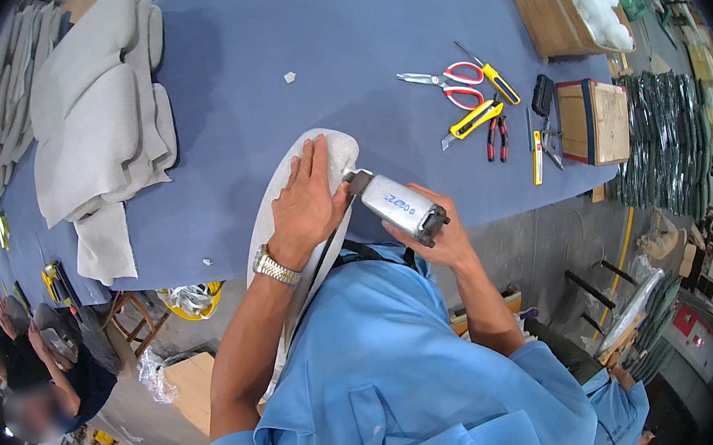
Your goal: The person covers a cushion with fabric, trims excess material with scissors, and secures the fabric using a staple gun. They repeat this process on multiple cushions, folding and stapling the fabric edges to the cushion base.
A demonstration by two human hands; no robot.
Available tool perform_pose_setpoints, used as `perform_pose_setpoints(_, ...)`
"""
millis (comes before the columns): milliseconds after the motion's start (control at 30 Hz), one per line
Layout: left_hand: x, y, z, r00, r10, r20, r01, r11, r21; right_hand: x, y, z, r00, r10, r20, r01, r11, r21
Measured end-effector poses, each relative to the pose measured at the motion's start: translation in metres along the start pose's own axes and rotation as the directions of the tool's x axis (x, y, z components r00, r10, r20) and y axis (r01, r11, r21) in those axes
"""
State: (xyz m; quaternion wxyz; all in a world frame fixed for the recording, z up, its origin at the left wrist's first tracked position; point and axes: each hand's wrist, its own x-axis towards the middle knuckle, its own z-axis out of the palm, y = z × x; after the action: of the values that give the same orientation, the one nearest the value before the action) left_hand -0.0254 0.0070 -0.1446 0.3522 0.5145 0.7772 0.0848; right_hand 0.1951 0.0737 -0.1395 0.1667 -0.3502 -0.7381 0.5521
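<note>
A long grey fabric-covered panel with rounded ends lies at the table's near edge and reaches down along my body. My left hand rests flat on its top, fingers stretched out and thumb near the panel's edge. In my right hand is a silver pneumatic staple gun, gripped from the right side. The gun's dark nose meets the panel's right edge, close to my left thumb. Whether a staple is in the fabric there cannot be made out.
Grey padded covers are stacked at the left. To the right lie red-handled scissors, a yellow utility knife, a screwdriver and pliers. Behind them stands a carton of white stuffing. A co-worker sits at lower left.
</note>
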Motion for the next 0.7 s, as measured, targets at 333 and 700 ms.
perform_pose_setpoints(333, 0.001, -0.007, 0.003, 0.992, 0.110, -0.069, -0.114, 0.992, -0.054, 0.018, 0.003, -0.005, 0.989, -0.115, 0.096, 0.116, 0.993, 0.004)
perform_pose_setpoints(700, 0.004, 0.003, 0.000, 1.000, -0.013, -0.007, 0.013, 0.999, -0.030, 0.034, -0.012, -0.003, 0.968, 0.144, 0.205, -0.158, 0.986, 0.052)
